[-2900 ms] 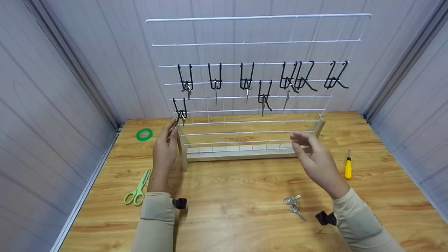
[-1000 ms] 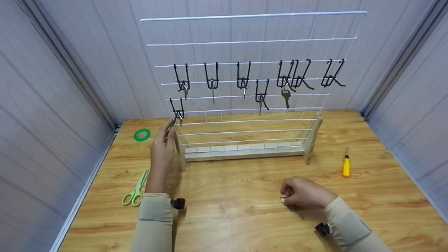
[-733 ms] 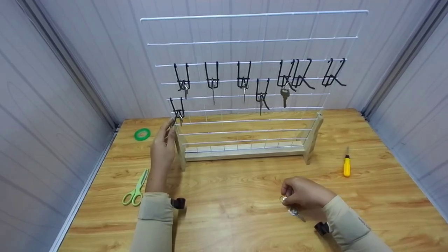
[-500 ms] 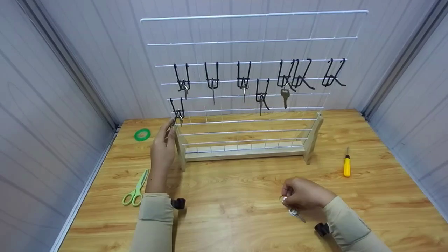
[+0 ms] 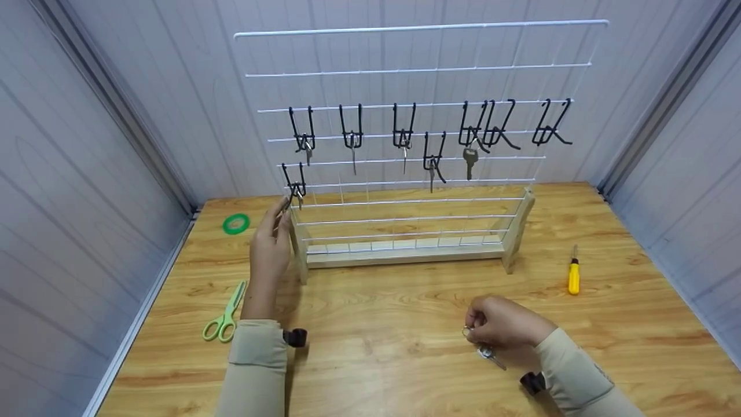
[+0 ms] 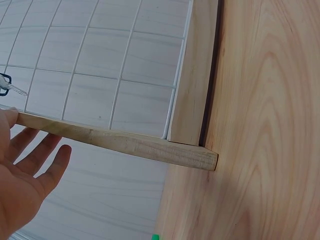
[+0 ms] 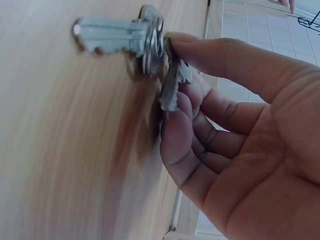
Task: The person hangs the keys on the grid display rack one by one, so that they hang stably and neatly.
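A white wire grid rack in a wooden stand point(image 5: 405, 256) stands on the table. At its left end, my left hand point(image 5: 270, 246) holds the wooden upright point(image 6: 125, 145) between thumb and fingers. My right hand point(image 5: 506, 321), low over the table, pinches a silver key point(image 7: 171, 90) between thumb and fingers; its ring point(image 5: 466, 331) pokes out past the fingertips. Another key point(image 5: 492, 357) with a ring lies on the table just below that hand. Several black hooks point(image 5: 553, 123) hang on the grid, most carrying keys, among them a dark key point(image 5: 470, 163).
Green scissors point(image 5: 224, 318) lie by the left forearm, and a roll of green tape point(image 5: 236, 224) sits behind them. A yellow screwdriver point(image 5: 573, 277) is at the right. Light panel walls point(image 5: 87, 191) enclose the table on the sides and back.
My right hand has come down from near the rack's right side to the table and taken hold of one key. A hanging key has swung round. My left hand stays at the upright.
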`<state>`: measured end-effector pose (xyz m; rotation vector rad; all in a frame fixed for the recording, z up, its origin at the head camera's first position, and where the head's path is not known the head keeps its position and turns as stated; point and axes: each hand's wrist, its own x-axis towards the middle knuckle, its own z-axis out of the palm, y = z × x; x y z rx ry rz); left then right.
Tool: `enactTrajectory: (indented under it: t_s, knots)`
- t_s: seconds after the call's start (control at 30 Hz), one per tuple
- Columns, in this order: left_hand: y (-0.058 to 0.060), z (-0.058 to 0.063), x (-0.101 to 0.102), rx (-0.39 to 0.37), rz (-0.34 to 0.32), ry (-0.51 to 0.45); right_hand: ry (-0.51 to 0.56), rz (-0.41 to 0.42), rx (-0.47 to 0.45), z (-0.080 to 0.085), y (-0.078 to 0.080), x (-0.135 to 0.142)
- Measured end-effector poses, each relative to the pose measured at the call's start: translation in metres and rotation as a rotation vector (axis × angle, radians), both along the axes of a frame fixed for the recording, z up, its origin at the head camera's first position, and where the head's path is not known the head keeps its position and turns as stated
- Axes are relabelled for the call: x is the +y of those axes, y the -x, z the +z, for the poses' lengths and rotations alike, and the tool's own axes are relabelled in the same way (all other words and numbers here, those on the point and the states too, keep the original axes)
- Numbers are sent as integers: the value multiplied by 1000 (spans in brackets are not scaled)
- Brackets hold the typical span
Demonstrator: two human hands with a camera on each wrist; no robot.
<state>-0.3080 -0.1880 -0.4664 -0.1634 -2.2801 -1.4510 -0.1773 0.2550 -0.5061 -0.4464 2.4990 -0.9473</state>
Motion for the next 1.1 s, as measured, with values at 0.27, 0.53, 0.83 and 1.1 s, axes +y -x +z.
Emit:
enactTrajectory:
  t_s: [0.27, 0.53, 0.83, 1.1]
  knots:
    - [0, 0, 0, 4, 2, -1, 58, 34, 28, -4, 0, -1]
    - [2, -1, 0, 27, -6, -14, 66, -7, 12, -6, -2, -2]
    - [1, -1, 1, 27, -3, -14, 86, -25, 43, -7, -1, 0]
    - [2, -2, 1, 56, 13, -10, 137, -27, 36, 0, -5, 2]
